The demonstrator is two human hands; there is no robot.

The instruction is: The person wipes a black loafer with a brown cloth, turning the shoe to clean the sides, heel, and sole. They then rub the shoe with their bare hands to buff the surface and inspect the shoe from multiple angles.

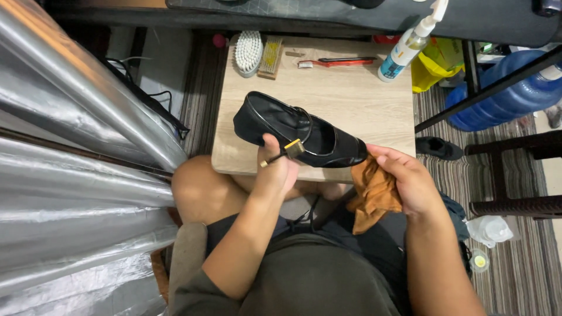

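My left hand [275, 169] pinches shoe [298, 131] from below, over table [351, 99]. Right hand [410, 181] squeezes cloth [374, 196] by heel. Thin grip; shoe may tip, fall.

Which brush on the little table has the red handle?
The toothbrush, lying flat near the table's far edge. It is thin with a red and black handle. The white-bristled scrub brush and the wooden brush beside it are wider, with no red.

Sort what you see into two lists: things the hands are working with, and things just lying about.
In use: black shoe, held by the left hand; brown cloth in the right hand.

Lying about: white brush, wooden brush, red toothbrush, spray bottle, blue water jug.
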